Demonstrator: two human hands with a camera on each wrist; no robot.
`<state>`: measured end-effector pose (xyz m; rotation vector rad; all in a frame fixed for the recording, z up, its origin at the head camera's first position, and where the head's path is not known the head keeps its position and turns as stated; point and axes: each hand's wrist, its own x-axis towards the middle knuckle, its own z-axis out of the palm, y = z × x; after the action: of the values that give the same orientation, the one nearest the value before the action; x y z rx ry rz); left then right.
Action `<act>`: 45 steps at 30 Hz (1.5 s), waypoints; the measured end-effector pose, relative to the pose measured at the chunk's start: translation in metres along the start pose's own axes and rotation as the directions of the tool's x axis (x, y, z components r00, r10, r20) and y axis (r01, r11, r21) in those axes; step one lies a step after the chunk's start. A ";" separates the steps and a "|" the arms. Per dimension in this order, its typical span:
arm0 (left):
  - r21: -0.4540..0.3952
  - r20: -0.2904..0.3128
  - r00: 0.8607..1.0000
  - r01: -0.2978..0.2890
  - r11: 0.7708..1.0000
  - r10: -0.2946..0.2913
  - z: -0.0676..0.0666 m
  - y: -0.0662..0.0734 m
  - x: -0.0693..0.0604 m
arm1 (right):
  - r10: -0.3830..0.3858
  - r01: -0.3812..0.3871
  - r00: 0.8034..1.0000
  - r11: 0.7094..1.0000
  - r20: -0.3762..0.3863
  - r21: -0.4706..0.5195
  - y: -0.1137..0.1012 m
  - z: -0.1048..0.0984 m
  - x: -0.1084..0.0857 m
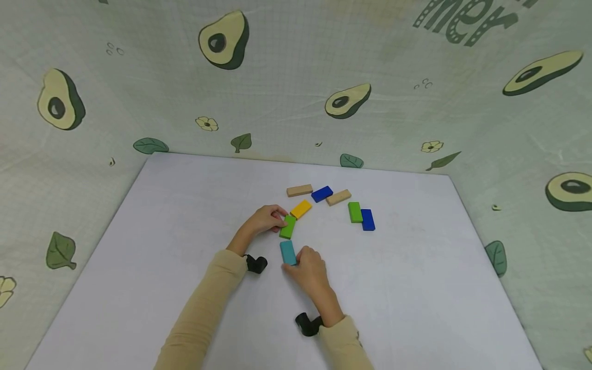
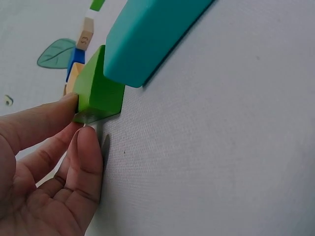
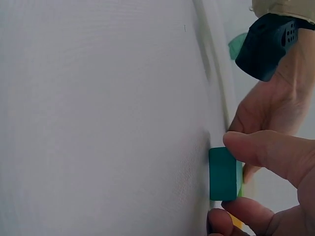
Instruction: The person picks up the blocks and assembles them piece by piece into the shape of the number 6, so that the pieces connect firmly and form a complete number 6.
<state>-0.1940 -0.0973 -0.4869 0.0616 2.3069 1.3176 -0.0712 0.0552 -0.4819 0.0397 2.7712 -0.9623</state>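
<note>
In the head view, my left hand point(image 1: 267, 219) is at a green block point(image 1: 288, 227). In the left wrist view, its fingers pinch the near end of that green block point(image 2: 101, 93). Closer to me, my right hand point(image 1: 311, 270) pinches a turquoise block point(image 1: 288, 253). The right wrist view has the turquoise block point(image 3: 224, 173) between thumb and fingertip, low against the white surface. A small gap separates the turquoise block from the green one. Just beyond the green block lies a yellow block point(image 1: 301, 209), its corner close to the green one.
The blocks curve in an arc over the white table point(image 1: 194, 205): a wooden block point(image 1: 299, 190), a blue block point(image 1: 321, 193), another wooden block point(image 1: 338, 197), then a second green block point(image 1: 355, 212) beside a second blue block point(image 1: 368, 220). Avocado-print cloth point(image 1: 287, 67) surrounds the table's back and sides.
</note>
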 end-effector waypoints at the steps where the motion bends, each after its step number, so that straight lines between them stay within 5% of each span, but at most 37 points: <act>1: 0.003 -0.003 1.000 0.000 1.000 0.000 0.000 0.000 0.000 | 0.000 0.000 1.000 1.000 0.001 -0.003 0.000 0.000 0.000; 45: 0.022 0.000 1.000 0.031 0.999 -0.031 0.000 0.002 0.000 | 0.001 0.005 0.995 0.998 0.104 -0.062 -0.003 -0.005 0.011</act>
<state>-0.1940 -0.0964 -0.4853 0.0329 2.3132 1.2768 -0.0829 0.0557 -0.4784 -0.0226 2.7038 -0.8522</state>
